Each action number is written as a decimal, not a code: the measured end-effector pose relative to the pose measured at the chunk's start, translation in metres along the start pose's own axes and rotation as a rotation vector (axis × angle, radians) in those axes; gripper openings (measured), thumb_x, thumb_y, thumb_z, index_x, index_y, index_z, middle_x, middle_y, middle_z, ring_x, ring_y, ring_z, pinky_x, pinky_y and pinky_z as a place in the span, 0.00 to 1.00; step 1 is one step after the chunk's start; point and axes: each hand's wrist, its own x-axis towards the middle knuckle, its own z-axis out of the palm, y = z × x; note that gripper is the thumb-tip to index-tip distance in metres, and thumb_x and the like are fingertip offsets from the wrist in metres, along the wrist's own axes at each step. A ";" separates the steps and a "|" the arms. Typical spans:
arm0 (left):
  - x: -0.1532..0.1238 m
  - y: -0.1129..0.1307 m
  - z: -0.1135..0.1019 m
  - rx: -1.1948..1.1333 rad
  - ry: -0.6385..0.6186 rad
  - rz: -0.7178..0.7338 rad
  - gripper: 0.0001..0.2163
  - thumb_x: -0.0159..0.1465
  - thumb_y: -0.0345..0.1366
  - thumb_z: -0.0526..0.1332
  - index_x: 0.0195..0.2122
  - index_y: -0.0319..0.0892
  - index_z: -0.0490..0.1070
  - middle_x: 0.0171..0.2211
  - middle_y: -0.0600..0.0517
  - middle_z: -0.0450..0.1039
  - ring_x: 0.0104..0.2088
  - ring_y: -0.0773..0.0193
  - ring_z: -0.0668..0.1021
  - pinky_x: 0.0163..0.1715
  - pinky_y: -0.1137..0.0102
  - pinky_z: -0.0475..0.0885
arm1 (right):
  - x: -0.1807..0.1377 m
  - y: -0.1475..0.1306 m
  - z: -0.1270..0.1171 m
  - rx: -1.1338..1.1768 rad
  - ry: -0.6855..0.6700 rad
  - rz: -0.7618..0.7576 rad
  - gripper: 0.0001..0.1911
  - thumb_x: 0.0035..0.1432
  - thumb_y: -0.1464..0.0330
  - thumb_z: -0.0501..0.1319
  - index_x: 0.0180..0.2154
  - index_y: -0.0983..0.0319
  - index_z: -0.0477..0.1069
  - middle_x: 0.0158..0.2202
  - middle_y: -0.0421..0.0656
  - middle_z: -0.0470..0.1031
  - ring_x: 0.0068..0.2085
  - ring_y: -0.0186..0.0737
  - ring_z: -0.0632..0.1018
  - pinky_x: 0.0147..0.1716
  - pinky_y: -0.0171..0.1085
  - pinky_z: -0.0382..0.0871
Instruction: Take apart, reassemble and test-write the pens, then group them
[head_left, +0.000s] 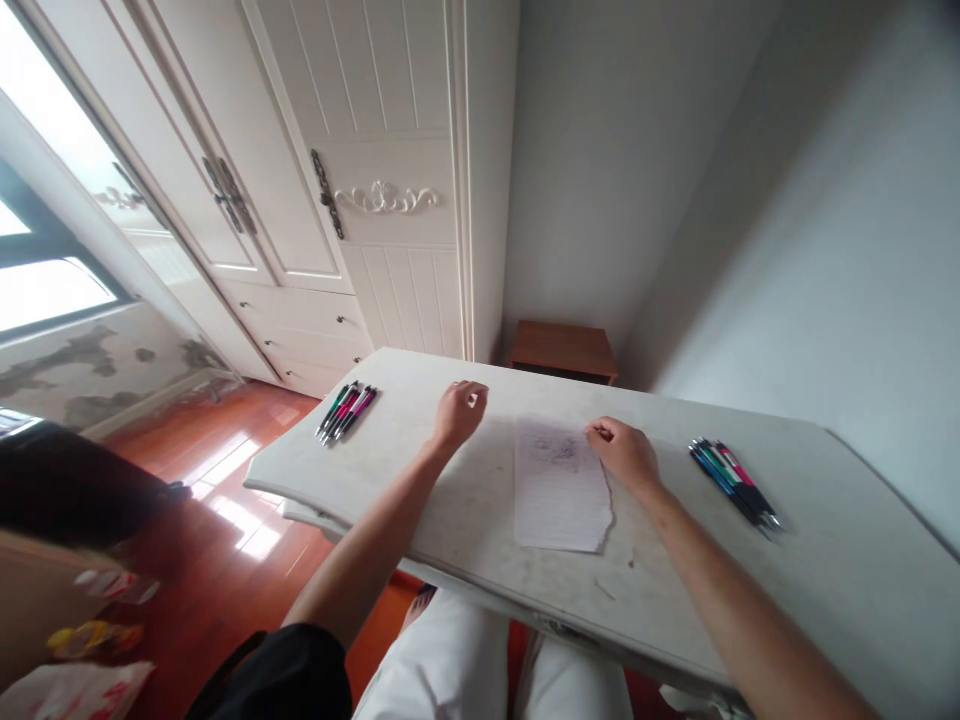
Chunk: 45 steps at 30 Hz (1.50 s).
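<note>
My left hand point(460, 413) rests near the table's far edge, left of the paper. Its fingers curl toward the thumb in a loop, with nothing visible in them. At the upper right edge of a torn-edged sheet of lined paper point(559, 510), my right hand point(628, 455) is closed in a pinch; what it holds, if anything, is too small to make out. Dark scribbles cover the sheet's upper part. Several pens point(346, 412) lie side by side on the left of the table. Another group of pens point(735, 485) lies right of my right hand.
The white table point(465, 525) stands over my lap, its right side by a grey-white wall point(840, 250). Beyond it are a white wardrobe point(405, 290) and a low brown wooden cabinet point(562, 347). A plastic bag point(75, 690) lies at lower left.
</note>
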 end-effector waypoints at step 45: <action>-0.025 0.020 -0.046 -0.801 0.011 -0.365 0.18 0.53 0.46 0.69 0.37 0.37 0.75 0.26 0.53 0.72 0.23 0.71 0.69 0.23 0.74 0.64 | -0.006 -0.005 0.000 0.260 0.122 -0.090 0.12 0.56 0.63 0.57 0.32 0.61 0.77 0.30 0.44 0.80 0.32 0.41 0.77 0.34 0.36 0.65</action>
